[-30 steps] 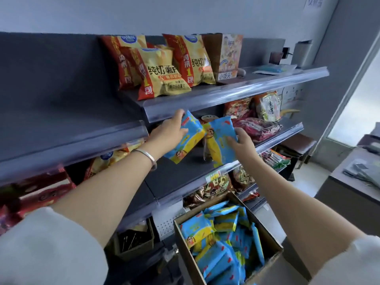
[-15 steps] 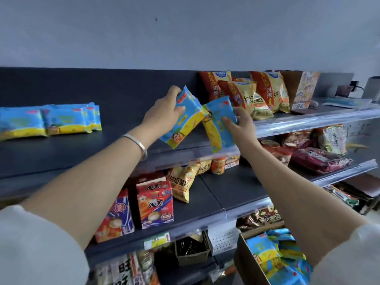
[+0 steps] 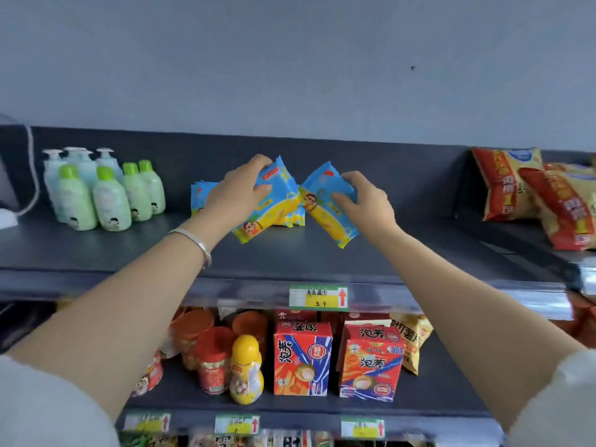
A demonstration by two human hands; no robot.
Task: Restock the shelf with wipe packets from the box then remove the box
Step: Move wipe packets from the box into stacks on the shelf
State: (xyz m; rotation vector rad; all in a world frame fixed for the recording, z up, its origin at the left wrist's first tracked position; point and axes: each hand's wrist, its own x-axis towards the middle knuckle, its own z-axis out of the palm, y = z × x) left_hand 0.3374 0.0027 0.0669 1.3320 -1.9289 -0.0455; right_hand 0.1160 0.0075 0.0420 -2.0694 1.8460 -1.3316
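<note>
Blue-and-yellow plastic is gripped in both hands above the dark grey top shelf (image 3: 290, 256). One wipe packet (image 3: 277, 201) is grasped by the left hand (image 3: 238, 191), with the fingers curled over its upper edge and the thumb laid across its face. It is tilted, with its lower corner pointed down to the left and close to the shelf board, though contact cannot be told. A second wipe packet (image 3: 325, 217) is grasped by the right hand (image 3: 366, 201), whose fingers are wrapped round its right edge. It is tilted the opposite way. The upper inner corners of the two packets are set nearly together; whether they touch cannot be told.

Behind the left hand, a row of stocked wipe packets (image 3: 201, 195) is stood against the back panel, partly hidden by that hand and the packet in it. A silver bracelet (image 3: 198, 245) is worn on the left wrist.

Pale green lotion bottles (image 3: 109, 198) are grouped at the left of the same shelf. Red-and-yellow crisp bags (image 3: 512, 185) are leaned at the right, well apart from the packets. A green price tag (image 3: 317, 296) is fixed to the shelf's front rail. On the shelf below, red snack cartons (image 3: 301, 359), red-lidded jars (image 3: 211, 362) and a yellow bottle (image 3: 246, 372) are stood.
</note>
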